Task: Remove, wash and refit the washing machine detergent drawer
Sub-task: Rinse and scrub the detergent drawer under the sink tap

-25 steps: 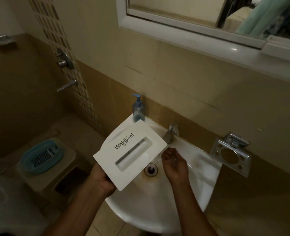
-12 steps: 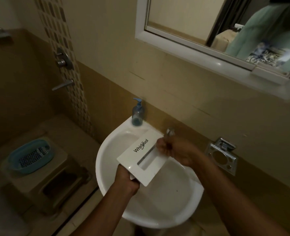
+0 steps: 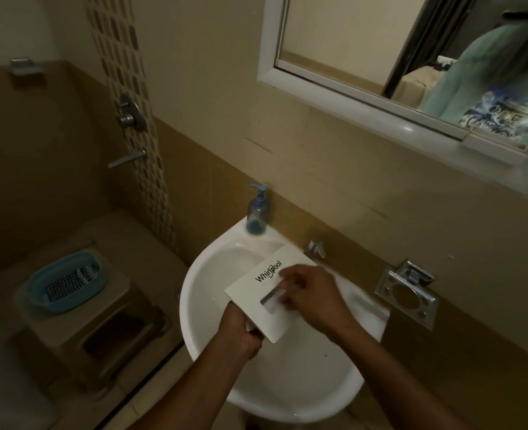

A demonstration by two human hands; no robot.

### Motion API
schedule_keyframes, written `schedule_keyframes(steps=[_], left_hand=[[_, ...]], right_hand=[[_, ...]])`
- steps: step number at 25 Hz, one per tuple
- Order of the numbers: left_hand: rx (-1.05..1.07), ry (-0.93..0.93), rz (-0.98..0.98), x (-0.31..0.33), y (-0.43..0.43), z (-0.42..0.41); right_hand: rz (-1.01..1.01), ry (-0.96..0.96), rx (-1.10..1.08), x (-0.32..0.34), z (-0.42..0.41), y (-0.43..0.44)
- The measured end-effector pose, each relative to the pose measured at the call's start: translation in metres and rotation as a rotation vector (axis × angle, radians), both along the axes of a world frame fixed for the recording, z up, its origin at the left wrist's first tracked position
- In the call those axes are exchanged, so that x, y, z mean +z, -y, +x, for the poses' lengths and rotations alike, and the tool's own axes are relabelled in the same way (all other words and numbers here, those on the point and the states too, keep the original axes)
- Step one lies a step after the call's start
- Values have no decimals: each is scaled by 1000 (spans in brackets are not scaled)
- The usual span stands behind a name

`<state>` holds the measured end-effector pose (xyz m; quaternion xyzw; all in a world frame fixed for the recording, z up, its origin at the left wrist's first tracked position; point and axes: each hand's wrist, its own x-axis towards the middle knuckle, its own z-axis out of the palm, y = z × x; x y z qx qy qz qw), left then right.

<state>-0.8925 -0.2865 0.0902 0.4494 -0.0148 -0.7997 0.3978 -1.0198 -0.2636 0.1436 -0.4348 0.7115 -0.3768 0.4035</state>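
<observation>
The white detergent drawer, its front panel facing up with a brand name and a handle slot, is held over the white sink. My left hand grips the drawer from below at its near corner. My right hand lies on the panel over the handle slot, fingers bent and blurred by motion. The tap stands at the back rim of the sink, just beyond the drawer. No water stream is visible.
A blue pump soap bottle stands on the sink's back left rim. A metal holder is fixed to the wall on the right. A mirror hangs above. To the left, a stool carries a blue basket.
My right hand went from cupped beneath the tap to the tap, then onto the drawer's front panel. The drawer has moved a little further over the basin, and my head has tilted upwards.
</observation>
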Motion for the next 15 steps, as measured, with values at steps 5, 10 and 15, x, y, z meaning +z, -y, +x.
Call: schedule_keyframes(steps=[5, 10, 15], left_hand=[[120, -42, 12, 5, 3, 14], [262, -77, -20, -7, 12, 27], [264, -128, -84, -11, 10, 36]], right_hand=[[-121, 447, -871, -58, -58, 23], [191, 1187, -858, -151, -31, 43], [-12, 1507, -781, -180, -20, 74]])
